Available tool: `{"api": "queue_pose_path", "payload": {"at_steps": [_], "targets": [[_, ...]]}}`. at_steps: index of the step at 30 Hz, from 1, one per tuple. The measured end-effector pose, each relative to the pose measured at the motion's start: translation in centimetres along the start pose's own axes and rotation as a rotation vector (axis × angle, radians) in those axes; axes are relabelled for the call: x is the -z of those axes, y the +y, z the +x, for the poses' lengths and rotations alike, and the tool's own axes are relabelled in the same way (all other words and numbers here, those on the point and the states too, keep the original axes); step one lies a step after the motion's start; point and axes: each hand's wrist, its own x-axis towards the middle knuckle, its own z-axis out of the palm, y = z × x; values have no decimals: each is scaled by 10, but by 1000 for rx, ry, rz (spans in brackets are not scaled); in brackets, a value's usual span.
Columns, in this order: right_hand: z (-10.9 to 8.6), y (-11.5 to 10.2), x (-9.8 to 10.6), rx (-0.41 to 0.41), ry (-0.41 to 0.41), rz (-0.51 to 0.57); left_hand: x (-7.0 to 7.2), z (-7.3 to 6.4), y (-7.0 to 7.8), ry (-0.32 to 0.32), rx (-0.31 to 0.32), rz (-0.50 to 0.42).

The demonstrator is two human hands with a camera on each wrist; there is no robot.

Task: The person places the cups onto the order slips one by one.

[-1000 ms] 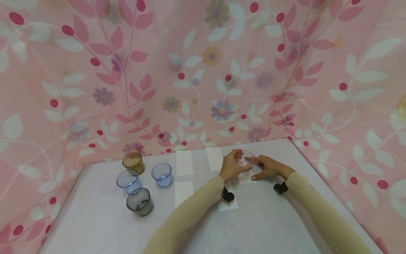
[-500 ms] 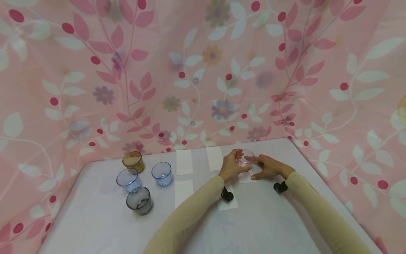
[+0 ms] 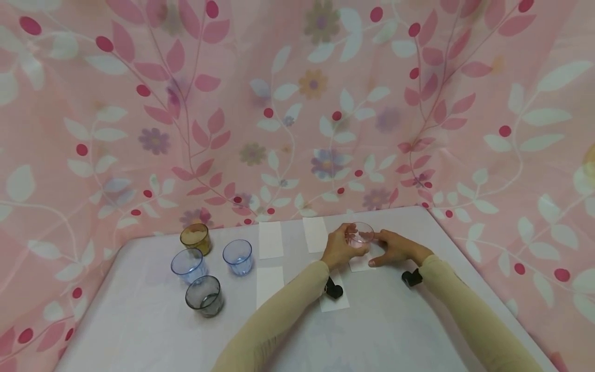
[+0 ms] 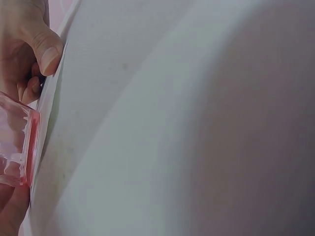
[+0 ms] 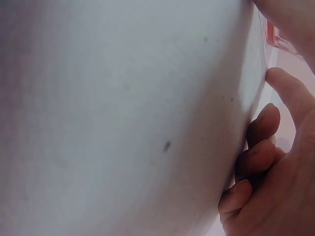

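My left hand holds a small clear pink glass, fingers around its left side. In the left wrist view the glass has its thick base down on the white surface, with fingertips against it. A white paper slip shows beneath and in front of the glass. My right hand is at the right of the glass, its thumb low beside the slip. In the right wrist view the right index finger reaches toward the surface while other fingers bend; whether it touches the glass is unclear.
On the left stand an amber glass, two blue glasses and a grey glass. More white slips lie mid-table. A pink floral cloth hangs behind the white table.
Both hands stay at the pink glass with hardly any movement. The whole head view shifts slightly; the other glasses and slips stay in place.
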Motion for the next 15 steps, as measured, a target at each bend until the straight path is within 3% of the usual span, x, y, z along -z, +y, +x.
{"api": "queue_pose_path", "payload": {"at_steps": [6,15], "targets": [[1,2,-1,51,2,-25,0,-2,0,-5,15,17],[0,2,-1,43,3,9,-1,-2,3,-8,69,68]]}}
